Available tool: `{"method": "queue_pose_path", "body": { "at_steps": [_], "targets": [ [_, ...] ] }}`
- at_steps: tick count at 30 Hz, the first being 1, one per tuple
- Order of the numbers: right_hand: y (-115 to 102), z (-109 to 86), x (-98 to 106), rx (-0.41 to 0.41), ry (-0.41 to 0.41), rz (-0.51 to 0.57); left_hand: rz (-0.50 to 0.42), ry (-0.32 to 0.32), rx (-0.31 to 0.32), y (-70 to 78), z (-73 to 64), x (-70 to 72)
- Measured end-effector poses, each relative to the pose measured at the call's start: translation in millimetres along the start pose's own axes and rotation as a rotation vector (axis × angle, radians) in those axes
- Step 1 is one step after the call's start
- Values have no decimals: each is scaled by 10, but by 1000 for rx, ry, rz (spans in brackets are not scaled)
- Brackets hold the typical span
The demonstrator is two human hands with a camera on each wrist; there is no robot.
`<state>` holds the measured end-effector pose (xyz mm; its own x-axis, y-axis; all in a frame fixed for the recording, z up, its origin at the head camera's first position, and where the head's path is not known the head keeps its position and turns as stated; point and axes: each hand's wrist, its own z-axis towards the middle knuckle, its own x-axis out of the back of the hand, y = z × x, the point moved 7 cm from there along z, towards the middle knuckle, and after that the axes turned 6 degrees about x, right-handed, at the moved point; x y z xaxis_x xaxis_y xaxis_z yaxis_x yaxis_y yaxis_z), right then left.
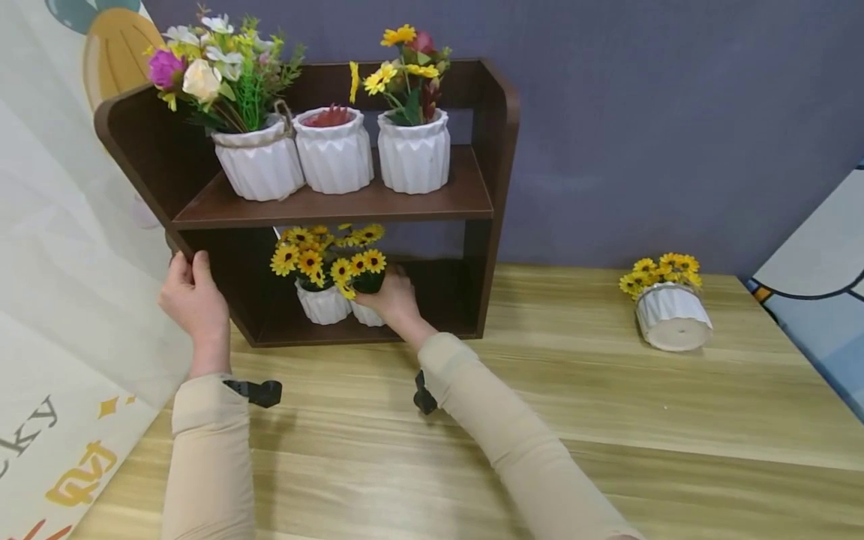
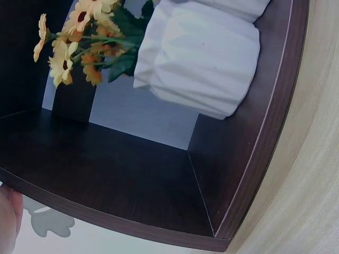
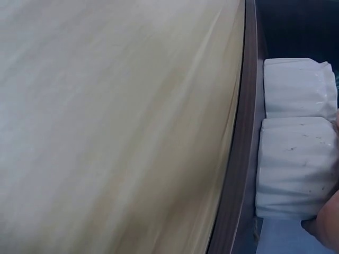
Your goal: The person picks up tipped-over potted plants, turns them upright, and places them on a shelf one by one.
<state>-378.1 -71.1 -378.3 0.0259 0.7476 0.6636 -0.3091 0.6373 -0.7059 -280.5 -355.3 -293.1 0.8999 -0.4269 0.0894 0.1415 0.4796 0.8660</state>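
Note:
My right hand (image 1: 394,298) grips a small white ribbed flowerpot (image 1: 367,315) with yellow daisy-like flowers (image 1: 360,264) on the lower shelf. Its fingertips (image 3: 329,219) show at the edge of the right wrist view, against the pot (image 3: 296,168). A matching flowerpot (image 1: 324,305) stands right beside it on the left, side by side with no clear gap. My left hand (image 1: 197,304) pinches the front edge of the dark brown shelf unit's left side panel (image 1: 216,289). Only a bit of its fingers (image 2: 17,203) appears in the left wrist view.
On the upper shelf (image 1: 337,208) stand three white pots: a mixed bouquet (image 1: 259,165), a reddish plant (image 1: 334,157) and yellow flowers with a red bloom (image 1: 414,154). Another yellow-flowered pot (image 1: 675,319) lies tipped on the wooden table (image 1: 607,420) at right. A printed sheet (image 1: 74,315) hangs at left.

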Motion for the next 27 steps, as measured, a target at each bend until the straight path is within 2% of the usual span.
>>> {"method": "queue_pose_path", "body": {
  "at_steps": [8, 14, 18, 22, 27],
  "targets": [
    [-87, 62, -158, -11, -12, 21, -2, 3, -11, -20, -13, 9],
    [-112, 97, -246, -22, -35, 29, -2, -12, 7, -19, -35, -6],
    [-120, 116, -241, 2, -53, 4, -11, -16, 20, -16, -37, -12],
    [-129, 128, -201, 38, -78, -4, -17, -20, 5, 6, -28, -24],
    [-105, 135, -187, 26, -144, 25, -16, -10, -4, 10, -11, -17]
  ]
}}
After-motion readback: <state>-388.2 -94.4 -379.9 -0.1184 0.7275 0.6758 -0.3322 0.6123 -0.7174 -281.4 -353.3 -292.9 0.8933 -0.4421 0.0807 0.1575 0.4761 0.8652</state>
